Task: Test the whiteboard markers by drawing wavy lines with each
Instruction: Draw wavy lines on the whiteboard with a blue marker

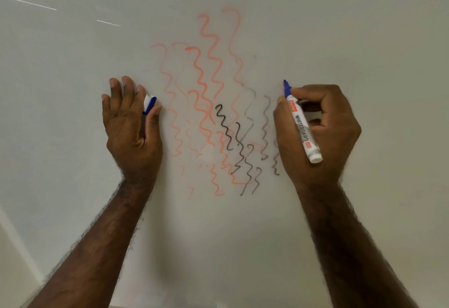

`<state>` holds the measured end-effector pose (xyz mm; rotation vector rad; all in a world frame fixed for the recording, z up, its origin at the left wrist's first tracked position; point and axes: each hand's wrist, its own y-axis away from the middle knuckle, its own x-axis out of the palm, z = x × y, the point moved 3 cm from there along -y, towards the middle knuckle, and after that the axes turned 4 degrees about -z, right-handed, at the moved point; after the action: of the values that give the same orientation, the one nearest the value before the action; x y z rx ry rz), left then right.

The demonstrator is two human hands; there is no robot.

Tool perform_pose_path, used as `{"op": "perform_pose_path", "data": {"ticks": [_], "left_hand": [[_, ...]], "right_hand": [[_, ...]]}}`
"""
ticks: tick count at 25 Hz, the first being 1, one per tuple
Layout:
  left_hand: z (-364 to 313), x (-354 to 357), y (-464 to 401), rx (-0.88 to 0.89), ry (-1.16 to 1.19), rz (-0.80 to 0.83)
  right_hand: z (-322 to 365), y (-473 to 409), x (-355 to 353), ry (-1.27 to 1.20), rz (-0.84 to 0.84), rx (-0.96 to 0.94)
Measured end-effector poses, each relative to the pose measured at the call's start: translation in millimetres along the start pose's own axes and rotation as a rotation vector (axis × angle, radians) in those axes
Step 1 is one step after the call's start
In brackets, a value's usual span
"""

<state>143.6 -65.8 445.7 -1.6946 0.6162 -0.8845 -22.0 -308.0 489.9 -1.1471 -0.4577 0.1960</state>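
Markers first: the blue whiteboard marker (301, 123) sits uncapped in our right hand (318, 132), fingers and thumb clamped round the barrel in a writing grip. Its long axis runs from the white tail end at lower right up to the blue tip (285, 84) at upper left, so the tip points up the whiteboard (73, 64) and lies at or just off the surface; we cannot tell from this angle whether it touches. The tip stands to the right of the red wavy lines (206, 93) and the black wavy lines (240, 142), near the top of the faint grey ones, with bare board above and to the right of it. No blue line shows yet, so we judge the blue test is about to begin, and the stroke would likely run downward past the hand.

Our left hand (131, 123) lies spread against the board, well apart from the right, pinching the blue cap (149, 104) between thumb and forefinger (the nearer hand for recapping).

Along the barrel we read "WHITEBOARD"; a small red brand tag near the tip is too blurred to read.
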Motion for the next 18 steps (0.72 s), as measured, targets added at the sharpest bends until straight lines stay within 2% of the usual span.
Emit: {"op": "perform_pose_path", "data": {"ticks": [2, 5, 8, 18], "left_hand": [[0.8, 0.5, 0.9, -0.008, 0.006, 0.012], [1.9, -0.1, 0.6, -0.015, 0.004, 0.017], [1.6, 0.3, 0.8, -0.016, 0.009, 0.021], [1.5, -1.9, 3.9, -0.013, -0.004, 0.031]], "right_hand": [[-3.2, 9.9, -3.7, 0.016, -0.036, 0.005], [-9.1, 24.2, -6.7, 0.000, 0.013, 0.000], [-17.9, 33.2, -14.1, 0.007, -0.041, 0.017], [-27.8, 63.5, -20.1, 0.005, 0.047, 0.023]]}}
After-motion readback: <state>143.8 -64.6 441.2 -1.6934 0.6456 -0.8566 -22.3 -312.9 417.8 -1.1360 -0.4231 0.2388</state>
